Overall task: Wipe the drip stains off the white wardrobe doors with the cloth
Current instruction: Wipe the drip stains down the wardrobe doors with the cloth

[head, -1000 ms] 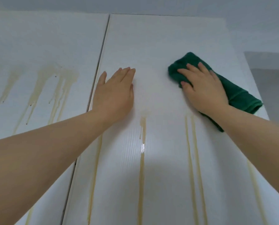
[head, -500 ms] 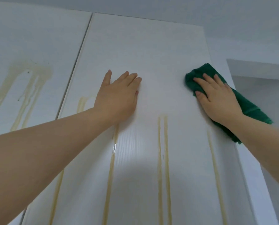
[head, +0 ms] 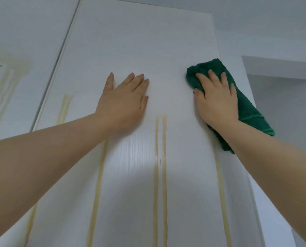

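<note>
Cloth slid right since a second ago: off the double streak, now at the door's right edge, above the end streak. Right hand presses it flat, fingers laid on top. Left hand flat on door, fingers straight, holding nothing.

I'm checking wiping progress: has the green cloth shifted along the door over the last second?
Yes. The green cloth moved right: it was above the paired drip streaks, and now sits right of them, near the door's right edge.
</note>
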